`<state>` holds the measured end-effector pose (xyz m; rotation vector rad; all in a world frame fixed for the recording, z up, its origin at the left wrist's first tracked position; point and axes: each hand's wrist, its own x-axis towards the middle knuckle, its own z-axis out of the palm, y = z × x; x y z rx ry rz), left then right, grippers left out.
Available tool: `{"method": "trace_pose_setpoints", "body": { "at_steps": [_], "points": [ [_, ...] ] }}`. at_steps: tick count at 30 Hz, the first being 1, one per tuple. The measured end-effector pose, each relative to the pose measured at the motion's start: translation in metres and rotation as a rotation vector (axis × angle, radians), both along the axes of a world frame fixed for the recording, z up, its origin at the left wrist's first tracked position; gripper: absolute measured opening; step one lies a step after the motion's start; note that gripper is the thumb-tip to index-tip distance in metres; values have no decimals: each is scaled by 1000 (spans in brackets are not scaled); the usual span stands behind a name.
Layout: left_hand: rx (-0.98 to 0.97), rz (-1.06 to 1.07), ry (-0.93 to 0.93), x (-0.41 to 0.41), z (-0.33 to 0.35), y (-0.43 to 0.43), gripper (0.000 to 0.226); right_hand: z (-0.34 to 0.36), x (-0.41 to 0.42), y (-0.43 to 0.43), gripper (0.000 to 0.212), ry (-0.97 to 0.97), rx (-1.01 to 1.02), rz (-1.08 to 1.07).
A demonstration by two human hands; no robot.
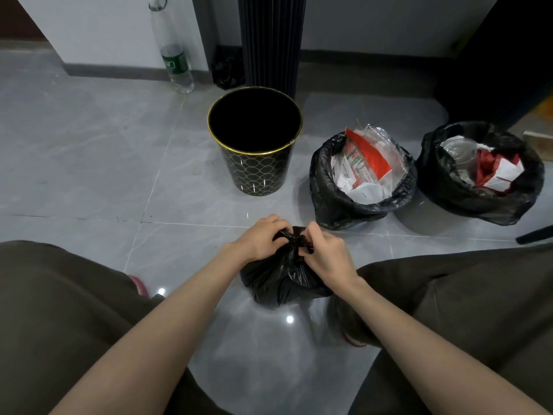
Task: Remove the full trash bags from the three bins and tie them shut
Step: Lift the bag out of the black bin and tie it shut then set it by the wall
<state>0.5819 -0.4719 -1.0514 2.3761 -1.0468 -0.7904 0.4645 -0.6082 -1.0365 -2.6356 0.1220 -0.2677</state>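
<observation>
In the head view, a small black trash bag [284, 280] sits on the grey tiled floor [89, 163] between the person's knees, its neck gathered into a twisted knot at the top. The left hand [263, 239] closes on the knot from one side, fingers curled tight around the bunched plastic, and the right hand [324, 254] pinches the other side of the same knot, thumb and fingers closed on a loose tail of the bag. Just beyond the tied bag stands an empty black bin [254, 169] with a gold rim and a gold lattice pattern, no liner in it. Beside that bin, on the side of the right hand, is a second bin lined with an open black bag [338, 199] stuffed with white and red paper and clear plastic, and further out on the same side is a third lined bin [449, 187], its bag also open and full of crumpled paper and plastic. Behind the empty bin, against the wall, a tall clear plastic bottle [173, 55] with a green label stands upright, near a dark ribbed column [270, 40].
</observation>
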Motion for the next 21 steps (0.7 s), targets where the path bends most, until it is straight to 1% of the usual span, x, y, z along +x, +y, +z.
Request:
{"method": "trace_pose_setpoints", "body": {
  "at_steps": [2,4,5,6,8,10,11,12,14,16,17,19,21],
  "points": [
    [0,37,-1,1,-1,3,17,-5,1,4,44,-43,32,-29],
    [-5,72,20,-1,3,6,20,-9,3,11,43,-62,131,-112],
    [-11,104,52,-3,6,8,24,-9,5,15,39,-66,197,-173],
    [-8,153,103,-6,9,11,27,-10,7,18,32,-53,272,-237],
    [6,278,265,-12,15,17,31,-9,11,23,23,-10,437,-338],
    [-1,399,415,-16,18,21,34,-8,14,25,21,17,578,-399],
    [-17,440,451,-18,19,22,36,-8,15,25,21,15,618,-415],
    [-42,465,440,-20,18,22,36,-8,16,24,20,8,639,-418],
    [-135,536,293,-23,14,20,33,-9,18,22,17,8,658,-385],
    [-249,627,157,-23,10,16,26,-8,20,21,16,16,671,-332],
    [-275,622,126,-23,10,13,20,-8,21,20,16,18,667,-315],
    [-229,523,68,-21,11,10,4,-8,21,19,12,16,645,-301],
    [-173,471,19,-19,13,10,12,-10,22,18,10,22,620,-310]
  ]
}}
